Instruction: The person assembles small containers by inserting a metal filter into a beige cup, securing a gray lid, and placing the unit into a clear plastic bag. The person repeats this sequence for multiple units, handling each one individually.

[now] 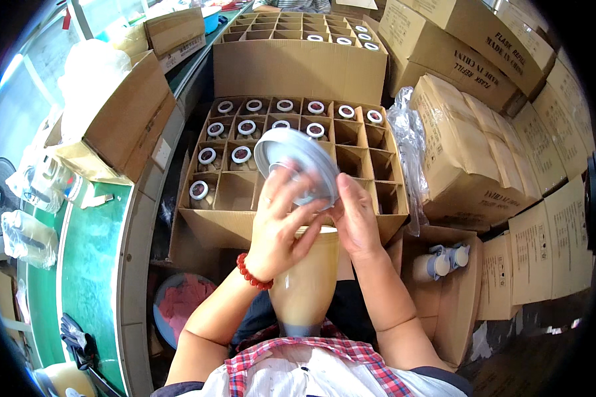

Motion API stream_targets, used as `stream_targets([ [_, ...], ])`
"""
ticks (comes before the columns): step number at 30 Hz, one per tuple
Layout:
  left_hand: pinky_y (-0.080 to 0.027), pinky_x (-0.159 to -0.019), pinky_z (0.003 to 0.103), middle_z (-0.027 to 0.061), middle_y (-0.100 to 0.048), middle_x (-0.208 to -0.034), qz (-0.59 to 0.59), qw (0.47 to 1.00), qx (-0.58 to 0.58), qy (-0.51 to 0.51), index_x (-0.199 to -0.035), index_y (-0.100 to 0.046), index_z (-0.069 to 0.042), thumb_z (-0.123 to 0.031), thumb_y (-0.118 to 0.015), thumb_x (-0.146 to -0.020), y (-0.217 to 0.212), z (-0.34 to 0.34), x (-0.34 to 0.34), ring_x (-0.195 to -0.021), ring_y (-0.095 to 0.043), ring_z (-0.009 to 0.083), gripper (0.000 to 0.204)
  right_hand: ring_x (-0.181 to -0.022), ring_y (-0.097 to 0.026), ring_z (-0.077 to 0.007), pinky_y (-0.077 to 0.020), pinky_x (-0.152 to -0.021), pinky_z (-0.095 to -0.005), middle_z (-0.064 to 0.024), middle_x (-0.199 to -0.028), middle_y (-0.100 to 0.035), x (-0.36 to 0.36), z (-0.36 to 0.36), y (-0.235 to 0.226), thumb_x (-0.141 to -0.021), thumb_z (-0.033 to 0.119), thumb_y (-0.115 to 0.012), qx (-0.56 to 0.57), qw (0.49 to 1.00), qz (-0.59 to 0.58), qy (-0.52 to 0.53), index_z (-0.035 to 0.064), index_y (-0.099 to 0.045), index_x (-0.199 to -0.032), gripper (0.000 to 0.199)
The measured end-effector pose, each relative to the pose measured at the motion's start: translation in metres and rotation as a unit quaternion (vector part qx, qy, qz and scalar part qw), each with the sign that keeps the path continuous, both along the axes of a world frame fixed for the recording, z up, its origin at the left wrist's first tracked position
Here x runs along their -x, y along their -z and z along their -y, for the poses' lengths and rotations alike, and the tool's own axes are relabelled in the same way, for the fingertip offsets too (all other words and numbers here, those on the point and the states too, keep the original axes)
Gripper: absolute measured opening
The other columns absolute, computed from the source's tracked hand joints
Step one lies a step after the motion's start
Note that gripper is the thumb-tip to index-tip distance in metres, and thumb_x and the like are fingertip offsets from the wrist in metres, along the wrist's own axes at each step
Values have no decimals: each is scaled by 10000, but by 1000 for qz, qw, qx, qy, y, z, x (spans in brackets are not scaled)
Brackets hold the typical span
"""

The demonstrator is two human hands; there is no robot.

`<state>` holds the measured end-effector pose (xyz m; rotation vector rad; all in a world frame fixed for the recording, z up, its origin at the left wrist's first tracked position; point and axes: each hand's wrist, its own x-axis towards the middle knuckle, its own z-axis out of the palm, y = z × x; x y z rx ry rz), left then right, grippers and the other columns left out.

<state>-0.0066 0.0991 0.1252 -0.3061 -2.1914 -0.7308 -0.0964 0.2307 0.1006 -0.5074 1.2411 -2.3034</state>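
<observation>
A round pale grey plastic lid (291,147), blurred by motion, is tilted up in front of me. My left hand (283,228), with a red bead bracelet at the wrist, has its fingers curled over the lid's face. At the lid's right edge, my right hand (357,215) grips the rim, with part of its fingers hidden. Below both hands a tan flask body (304,278) with a grey base stands upright between my legs, its mouth partly covered by my left fingers.
Ahead stands a divided carton (232,212) with several white-rimmed flasks (240,155) in its cells; another divided carton (298,69) is behind it. Stacked cartons (470,152) and an open box (444,317) with two flasks line the right. A green workbench (93,264) runs along the left.
</observation>
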Motion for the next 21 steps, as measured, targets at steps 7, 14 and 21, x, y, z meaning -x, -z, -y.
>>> stream_targets([
  [7,-511,-878,360,150,-665,-1036,10,986,-167,24,-949,-624,4,37,-557,-846,32,18,-36,-939,-642,211,127,-941,-608,-96,-471,-890,-250,-53,-1027,-689,32,-29,26,-965,253,-603,-88,987,-89,-100,-41,-667,-1103,332],
  [14,-367,-1049,332,118,-504,-1376,236,838,-481,104,-1355,-473,-15,-273,-368,-1037,105,37,-18,-1239,-481,202,423,-1047,-602,-168,-463,-938,-325,-106,-1094,-685,30,-39,54,-921,248,-656,-146,960,-175,-165,7,-705,-1050,277],
  [21,-404,-1000,341,159,-575,-1253,238,780,-553,173,-1070,-610,20,-240,-430,-1013,116,31,-25,-1153,-534,217,321,-1080,-597,-181,-458,-941,-330,-119,-1098,-683,22,-44,55,-922,265,-653,-118,968,-165,-148,19,-713,-995,264],
])
